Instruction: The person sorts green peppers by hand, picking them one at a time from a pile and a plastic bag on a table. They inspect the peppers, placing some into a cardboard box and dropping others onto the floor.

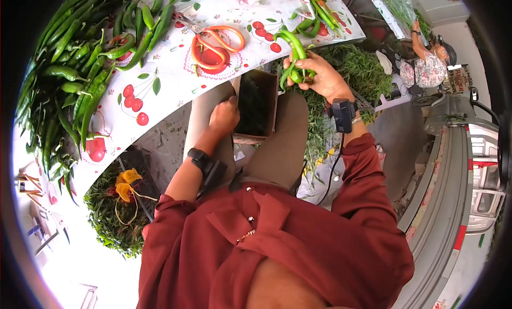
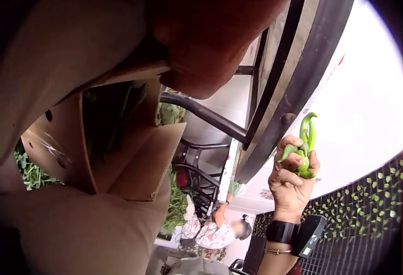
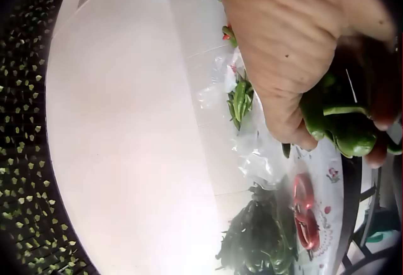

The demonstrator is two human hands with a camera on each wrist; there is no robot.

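Observation:
In the head view my right hand [image 1: 320, 77] is raised beside the table's edge. Its fingers and thumb grip a small bunch of green chili peppers [image 1: 296, 48], whose curved tips stick out past the fingers. The left wrist view shows the same peppers [image 2: 306, 139] from the far side. Low over my lap, my left hand [image 1: 225, 116] rests with bent knuckles at the side of an open cardboard box [image 1: 271, 109]; its fingertips are hidden, and I cannot tell whether they hold the rim. Dark green contents lie inside the box, between my thighs.
A large heap of green chili peppers [image 1: 80, 69] covers the left of the cherry-patterned tablecloth [image 1: 176, 95]. Orange-handled scissors [image 1: 218, 45] lie near its front edge. More peppers [image 1: 322, 13] lie at the back right. Leafy greens [image 1: 357, 69] are piled below; another person [image 1: 426, 66] sits beyond.

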